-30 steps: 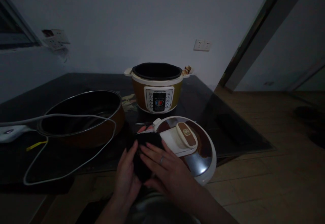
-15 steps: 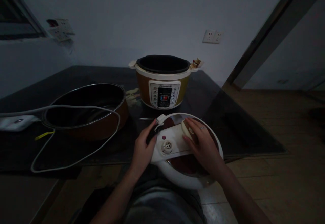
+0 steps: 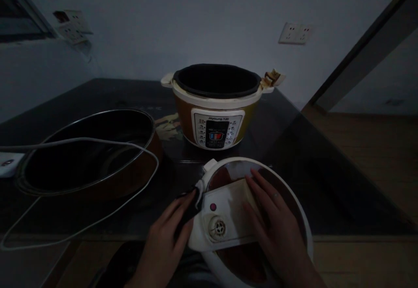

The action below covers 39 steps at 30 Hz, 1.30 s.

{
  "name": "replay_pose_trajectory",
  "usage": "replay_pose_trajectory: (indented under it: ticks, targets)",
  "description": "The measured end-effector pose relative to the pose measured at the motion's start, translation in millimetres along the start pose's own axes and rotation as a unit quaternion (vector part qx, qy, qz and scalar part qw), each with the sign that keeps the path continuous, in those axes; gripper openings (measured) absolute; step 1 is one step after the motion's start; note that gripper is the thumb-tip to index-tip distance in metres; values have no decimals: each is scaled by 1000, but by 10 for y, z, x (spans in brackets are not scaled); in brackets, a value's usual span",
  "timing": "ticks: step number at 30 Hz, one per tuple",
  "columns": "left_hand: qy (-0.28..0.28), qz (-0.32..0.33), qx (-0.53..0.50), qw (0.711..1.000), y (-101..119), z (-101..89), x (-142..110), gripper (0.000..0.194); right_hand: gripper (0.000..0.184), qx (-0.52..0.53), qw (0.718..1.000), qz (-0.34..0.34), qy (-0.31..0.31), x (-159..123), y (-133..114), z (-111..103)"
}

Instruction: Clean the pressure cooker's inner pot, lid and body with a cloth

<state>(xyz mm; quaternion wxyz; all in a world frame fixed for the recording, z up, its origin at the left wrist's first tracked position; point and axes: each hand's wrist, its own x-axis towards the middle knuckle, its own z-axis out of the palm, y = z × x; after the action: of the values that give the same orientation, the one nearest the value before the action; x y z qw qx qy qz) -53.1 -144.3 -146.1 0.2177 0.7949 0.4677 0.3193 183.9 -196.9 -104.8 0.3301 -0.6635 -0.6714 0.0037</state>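
Note:
A round pressure-cooker lid [image 3: 287, 192] with a white handle plate lies at the near edge of the dark table. My right hand [image 3: 277, 231] rests on top of it, fingers wrapped over the handle. My left hand [image 3: 166, 240] grips the lid's left rim, with a dark cloth [image 3: 187, 203] under its fingers. Behind the lid stands the open cooker base [image 3: 215, 105], gold and white with a control panel.
A wide brown pan [image 3: 85, 153] sits at the left with a grey cable [image 3: 81, 142] looped over it. A white adapter [image 3: 8, 162] lies at the far left. Wall sockets [image 3: 295, 33] are behind. The wooden floor [image 3: 375, 149] is to the right.
My hands moved off the dark cloth and onto the lid: right on the handle, left on the rim. The camera has come closer to the table.

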Motion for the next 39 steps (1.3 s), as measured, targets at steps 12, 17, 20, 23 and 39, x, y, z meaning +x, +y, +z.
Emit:
replay_pose_trajectory:
  ticks: [12, 17, 20, 23, 39]
  targets:
    - [-54, -29, -118, 991, 26, 127, 192, 48, 64, -58, 994, -89, -36, -45, 231, 24]
    - [-52, -45, -157, 985, 88, 187, 425, 44, 66, -58, 994, -88, -35, -67, 251, 53]
    - [-43, -56, -152, 986, 64, 158, 400, 41, 66, -43, 997, -62, -30, -69, 210, 57]
    - [-26, -34, -153, 987, 2, 80, 266, 41, 65, -40, 997, -55, -26, -72, 186, 49]
    - [-329, 241, -44, 912, 342, -18, 1080, 52, 66, -53, 995, -79, -38, -30, 134, 9]
